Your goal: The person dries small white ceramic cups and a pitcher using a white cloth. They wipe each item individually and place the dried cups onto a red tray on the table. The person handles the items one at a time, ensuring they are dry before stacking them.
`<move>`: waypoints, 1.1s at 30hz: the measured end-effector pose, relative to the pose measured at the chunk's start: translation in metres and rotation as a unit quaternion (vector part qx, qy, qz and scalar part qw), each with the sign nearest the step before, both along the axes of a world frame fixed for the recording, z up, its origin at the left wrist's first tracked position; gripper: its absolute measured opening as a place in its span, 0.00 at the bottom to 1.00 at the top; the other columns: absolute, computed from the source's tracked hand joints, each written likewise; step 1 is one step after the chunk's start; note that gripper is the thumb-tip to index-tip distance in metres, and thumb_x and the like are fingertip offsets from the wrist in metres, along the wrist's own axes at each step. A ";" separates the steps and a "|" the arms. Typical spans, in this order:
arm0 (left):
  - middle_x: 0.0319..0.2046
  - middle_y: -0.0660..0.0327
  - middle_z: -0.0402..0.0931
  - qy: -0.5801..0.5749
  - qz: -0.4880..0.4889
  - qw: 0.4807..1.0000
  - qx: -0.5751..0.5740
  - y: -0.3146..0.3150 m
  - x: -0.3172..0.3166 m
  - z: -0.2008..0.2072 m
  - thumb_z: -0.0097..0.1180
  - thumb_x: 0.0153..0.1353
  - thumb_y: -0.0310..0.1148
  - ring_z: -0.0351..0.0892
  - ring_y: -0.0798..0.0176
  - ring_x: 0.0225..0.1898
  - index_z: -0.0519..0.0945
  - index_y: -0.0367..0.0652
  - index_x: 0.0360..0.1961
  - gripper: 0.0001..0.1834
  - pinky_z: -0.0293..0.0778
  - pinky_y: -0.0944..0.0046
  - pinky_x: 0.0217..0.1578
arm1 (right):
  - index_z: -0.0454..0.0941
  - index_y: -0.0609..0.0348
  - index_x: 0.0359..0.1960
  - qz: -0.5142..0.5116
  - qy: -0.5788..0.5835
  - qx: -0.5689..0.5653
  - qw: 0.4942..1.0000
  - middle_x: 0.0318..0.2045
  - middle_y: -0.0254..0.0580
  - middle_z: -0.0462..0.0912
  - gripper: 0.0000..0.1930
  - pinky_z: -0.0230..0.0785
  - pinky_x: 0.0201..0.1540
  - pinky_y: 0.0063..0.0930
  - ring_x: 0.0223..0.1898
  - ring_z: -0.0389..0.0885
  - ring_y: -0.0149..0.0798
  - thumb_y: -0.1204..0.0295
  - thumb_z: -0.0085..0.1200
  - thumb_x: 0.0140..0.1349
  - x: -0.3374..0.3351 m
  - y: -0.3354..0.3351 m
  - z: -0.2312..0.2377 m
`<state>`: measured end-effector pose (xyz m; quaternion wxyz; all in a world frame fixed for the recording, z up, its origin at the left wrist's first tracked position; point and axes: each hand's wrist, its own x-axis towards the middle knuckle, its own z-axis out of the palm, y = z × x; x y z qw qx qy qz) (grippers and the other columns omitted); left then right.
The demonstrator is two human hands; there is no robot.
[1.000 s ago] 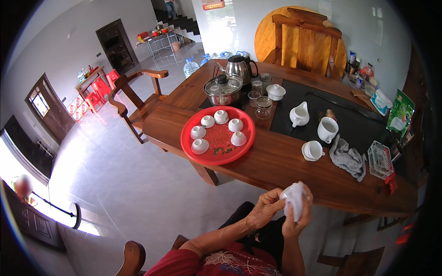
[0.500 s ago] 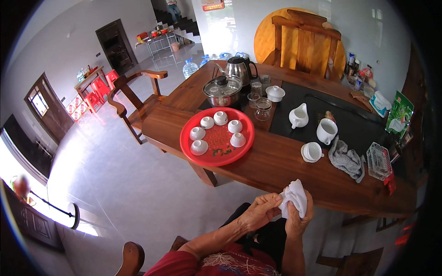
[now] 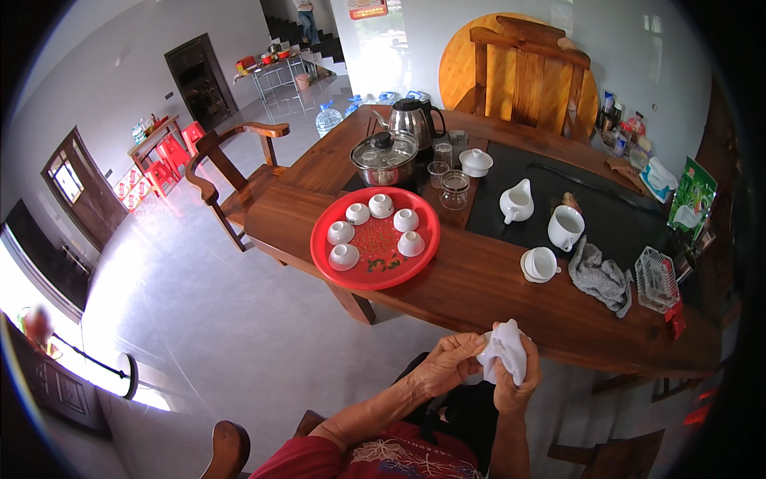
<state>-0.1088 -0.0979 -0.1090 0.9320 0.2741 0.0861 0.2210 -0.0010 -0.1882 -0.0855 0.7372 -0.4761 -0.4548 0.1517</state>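
Above my lap, just off the table's front edge, my right hand (image 3: 517, 385) is closed round a bunched white cloth (image 3: 506, 354). The fingers of my left hand (image 3: 447, 361) pinch a pale edge at the cloth's left side; whether that is cloth or a small cup inside it is hidden. On the table beyond my hands, a stacked white cup and saucer (image 3: 540, 264) sits beside a crumpled grey towel (image 3: 600, 279). Further left, a round red tray (image 3: 375, 271) carries several small white cups in a ring, most of them upside down.
Behind the tray stand a lidded steel pot (image 3: 384, 164), a kettle (image 3: 409, 120), drinking glasses (image 3: 455, 191) and a lidded white bowl (image 3: 476, 163). A white pitcher (image 3: 517, 203) and mug (image 3: 566, 229) are on the black inset. A clear plastic rack (image 3: 657, 279) lies right. A wooden armchair (image 3: 239, 180) stands left.
My hands and the white cloth have dropped slightly and shifted a little left, and the cloth's folds have turned. Things on the table stay put. In the distance, a person on the stairs has moved.
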 end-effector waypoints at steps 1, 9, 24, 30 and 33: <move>0.34 0.68 0.77 0.005 0.006 1.000 -0.001 -0.001 0.000 0.001 0.50 0.65 0.38 0.74 0.73 0.38 0.79 0.43 0.34 0.11 0.73 0.68 0.41 | 0.70 0.70 0.46 -0.008 0.033 0.002 0.999 0.46 0.56 0.76 0.17 0.68 0.51 0.33 0.48 0.76 0.43 0.79 0.56 0.54 -0.001 0.000 -0.001; 0.35 0.67 0.77 -0.018 0.030 0.999 0.028 0.001 0.000 0.007 0.50 0.65 0.36 0.74 0.71 0.40 0.79 0.43 0.34 0.10 0.72 0.65 0.45 | 0.72 0.64 0.42 0.068 -0.117 0.032 0.990 0.53 0.55 0.71 0.15 0.65 0.54 0.34 0.55 0.71 0.44 0.80 0.57 0.52 0.012 0.003 0.000; 0.30 0.68 0.77 0.060 0.114 0.992 0.011 -0.009 0.009 0.019 0.51 0.64 0.39 0.75 0.74 0.32 0.78 0.43 0.31 0.11 0.74 0.69 0.36 | 0.73 0.61 0.42 -0.031 -0.121 0.061 0.990 0.50 0.53 0.74 0.15 0.61 0.56 0.39 0.56 0.67 0.49 0.77 0.55 0.51 0.004 0.002 0.001; 0.28 0.68 0.73 0.144 0.120 0.975 0.120 -0.012 0.008 0.022 0.42 0.68 0.43 0.71 0.75 0.30 0.77 0.42 0.32 0.18 0.69 0.72 0.33 | 0.77 0.54 0.35 -0.162 -0.392 -0.022 0.905 0.51 0.47 0.72 0.14 0.62 0.53 0.44 0.57 0.65 0.53 0.73 0.63 0.45 -0.004 0.008 0.002; 0.31 0.67 0.72 0.133 0.119 0.984 0.001 -0.024 0.008 0.033 0.40 0.69 0.45 0.70 0.74 0.34 0.76 0.39 0.34 0.20 0.67 0.72 0.35 | 0.75 0.60 0.36 -0.160 -0.311 -0.031 0.936 0.44 0.46 0.74 0.14 0.66 0.46 0.42 0.48 0.72 0.52 0.76 0.60 0.45 -0.006 0.011 0.010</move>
